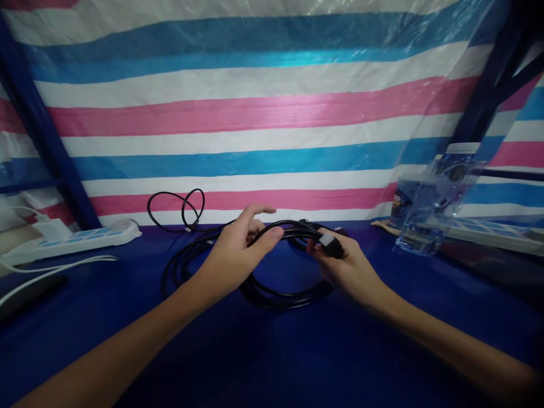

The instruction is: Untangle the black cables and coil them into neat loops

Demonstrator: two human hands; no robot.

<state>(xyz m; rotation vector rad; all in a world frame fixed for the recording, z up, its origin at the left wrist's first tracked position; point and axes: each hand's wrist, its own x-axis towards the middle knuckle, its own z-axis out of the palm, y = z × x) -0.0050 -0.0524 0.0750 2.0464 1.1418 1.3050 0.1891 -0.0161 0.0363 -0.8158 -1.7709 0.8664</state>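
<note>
Item: black coiled cable (280, 304), several turns, held between two bare hands above and around the middle of the blue surface (272, 362). Whether its lower turns are borne by the surface cannot be told.

Fitting: dark connector (331, 246) with a pale end, projecting at the right hand (351, 266).

Left hand (233, 249): grip apart; thumb and forefinger are spread, with cable passed between them. Right hand: grip closed on the bundled turns, just beside the connector.

Handling, as judged: light to moderate in weight; springy rather than limp, so turns may be sprung loose if slackened; jacket smooth and likely a little slippery; connector the part most easily damaged. Best taken across all turns at once, with the connector kept free of any pull.

Adjacent: looser black loops (165, 272), laid behind the left hand; whether they are joined to the coil cannot be told. Thin black loop (203, 205), raised against the striped sheet (255, 107).

Periphery: white power strip (96, 241), placed at far left; clear plastic cup (420, 235), stood beyond the right hand.
</note>
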